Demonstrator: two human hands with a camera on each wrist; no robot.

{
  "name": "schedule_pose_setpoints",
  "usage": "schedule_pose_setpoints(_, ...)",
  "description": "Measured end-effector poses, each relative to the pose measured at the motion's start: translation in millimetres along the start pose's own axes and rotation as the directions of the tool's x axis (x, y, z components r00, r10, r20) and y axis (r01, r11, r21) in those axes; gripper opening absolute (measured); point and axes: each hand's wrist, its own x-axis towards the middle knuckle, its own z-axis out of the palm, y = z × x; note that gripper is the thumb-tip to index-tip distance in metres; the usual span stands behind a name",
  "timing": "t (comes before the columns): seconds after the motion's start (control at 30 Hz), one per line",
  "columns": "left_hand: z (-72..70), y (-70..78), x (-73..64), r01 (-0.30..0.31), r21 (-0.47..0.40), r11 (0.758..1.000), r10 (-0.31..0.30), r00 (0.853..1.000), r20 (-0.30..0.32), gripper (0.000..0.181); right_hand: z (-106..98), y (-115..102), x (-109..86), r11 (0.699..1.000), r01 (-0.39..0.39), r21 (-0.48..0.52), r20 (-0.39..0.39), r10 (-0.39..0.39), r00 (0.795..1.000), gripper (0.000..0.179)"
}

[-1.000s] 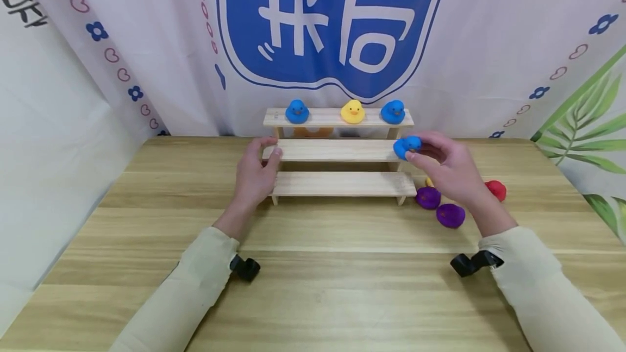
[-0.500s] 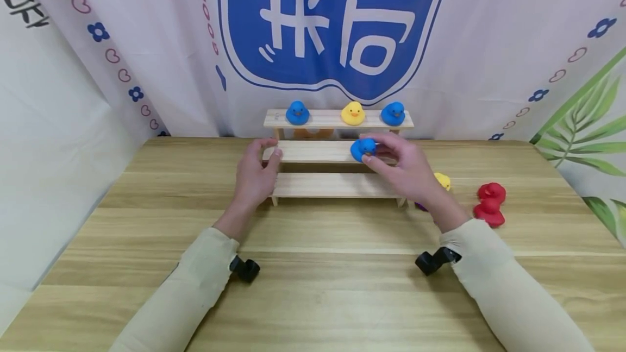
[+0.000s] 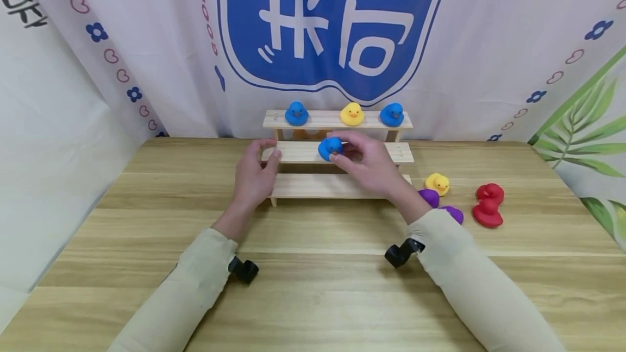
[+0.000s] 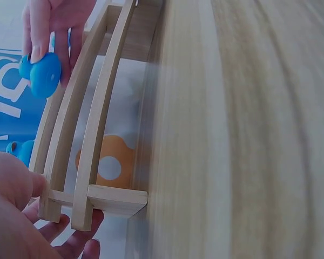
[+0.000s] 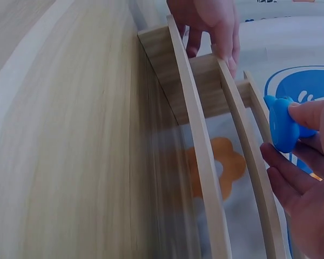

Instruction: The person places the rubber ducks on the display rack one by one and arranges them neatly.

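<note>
In the head view a three-step wooden display rack stands at the back of the table. My left hand holds its left end, thumb over the middle step and fingers below in the left wrist view. My right hand pinches a blue rubber duck at the middle step, near its centre; whether the duck touches the wood I cannot tell. On the top step sit a blue duck at left, a yellow duck right of centre and another blue duck near the right end.
Right of the rack lie a yellow duck, two purple ducks partly hidden by my right forearm, and two red ducks. A white printed curtain hangs right behind the rack.
My right hand has carried the blue duck leftward, from the right end of the middle step to near its centre. My left hand has stayed on the rack.
</note>
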Motion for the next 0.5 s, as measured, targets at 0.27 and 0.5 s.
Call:
schedule_pose_setpoints(0.27, 1.2, 0.6, 1.5, 0.002, 0.007, 1.0, -0.002, 1.0, 0.003, 0.039, 15.6, -5.6, 10.5, 1.0, -0.007, -0.008, 0.012, 0.007, 1.0, 0.042)
schedule_pose_setpoints(0.5, 1.5, -0.6, 0.9, 0.001, 0.009, 1.0, -0.001, 1.0, 0.0, 0.039, 31.1, -9.5, 19.1, 1.0, -0.012, -0.003, 0.039, 0.012, 0.999, 0.045)
